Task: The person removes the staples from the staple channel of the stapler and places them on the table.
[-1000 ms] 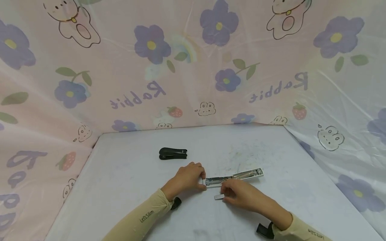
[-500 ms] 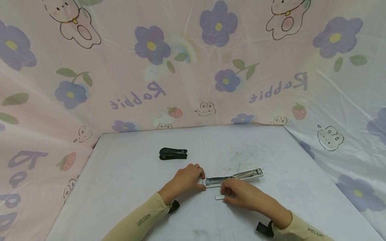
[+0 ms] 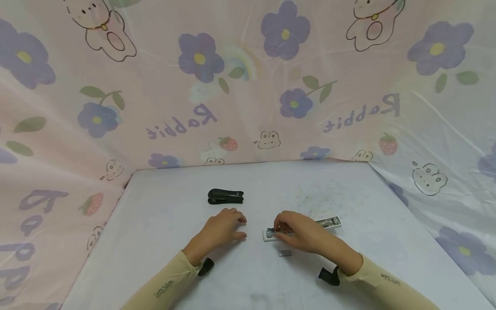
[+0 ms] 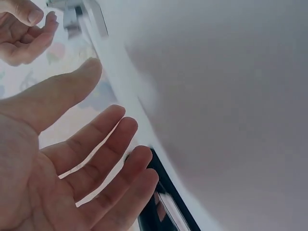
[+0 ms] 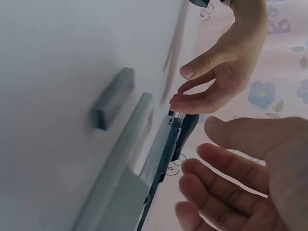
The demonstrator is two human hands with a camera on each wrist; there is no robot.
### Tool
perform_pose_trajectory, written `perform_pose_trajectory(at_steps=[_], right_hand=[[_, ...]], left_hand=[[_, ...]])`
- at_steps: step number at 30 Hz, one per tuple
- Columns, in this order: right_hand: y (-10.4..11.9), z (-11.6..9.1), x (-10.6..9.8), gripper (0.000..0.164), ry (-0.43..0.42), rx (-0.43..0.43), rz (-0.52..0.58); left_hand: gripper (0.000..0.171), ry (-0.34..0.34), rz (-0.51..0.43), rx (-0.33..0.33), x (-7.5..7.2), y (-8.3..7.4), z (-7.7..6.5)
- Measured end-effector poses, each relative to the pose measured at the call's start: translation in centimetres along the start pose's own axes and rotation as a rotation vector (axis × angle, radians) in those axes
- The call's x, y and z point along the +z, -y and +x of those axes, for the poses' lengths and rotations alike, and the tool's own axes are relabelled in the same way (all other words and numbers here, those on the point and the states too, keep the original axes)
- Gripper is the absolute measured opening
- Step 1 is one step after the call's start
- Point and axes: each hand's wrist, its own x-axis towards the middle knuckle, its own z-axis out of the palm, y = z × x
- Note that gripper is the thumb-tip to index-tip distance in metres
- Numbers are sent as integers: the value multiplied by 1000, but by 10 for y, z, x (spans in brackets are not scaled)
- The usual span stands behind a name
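Observation:
A white stapler [image 3: 270, 235] lies opened out flat on the table, its metal inner parts showing. My right hand [image 3: 306, 232] hovers over its middle and hides part of it; in the right wrist view the thumb and fingers [image 5: 226, 168] are apart and hold nothing. Just in front of the stapler a short grey strip of staples [image 3: 284, 253] lies on the table, also plain in the right wrist view as a small bar [image 5: 114, 98]. To the left of the stapler, my left hand [image 3: 221, 230] is held with thumb and fingers spread and nothing between them.
A black stapler [image 3: 226, 196] lies farther back, beyond my left hand. The white tabletop [image 3: 166, 206] ends at a hanging pink cloth [image 3: 248, 107] with flower prints. Black bands [image 3: 329, 276] sit at both wrists.
My left hand has drawn back leftward from the end of the white stapler. My right hand has let go of the staple strip and moved up and left over the stapler.

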Motion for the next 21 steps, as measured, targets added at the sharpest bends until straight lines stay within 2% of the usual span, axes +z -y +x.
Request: perform_pose_trajectory(at_steps=[6,11,21], right_hand=[[3,22,2,20,-46,-36,-4],[7,43,5,23,-63,-20,-9],[17,97,10,29,-85,-21,-29]], left_hand=[[31,-48,-48,-116,-10,27,-14],[30,-104,-79,-234,-20,52,-20],[40,-124,-106,-343,-38,89,-16]])
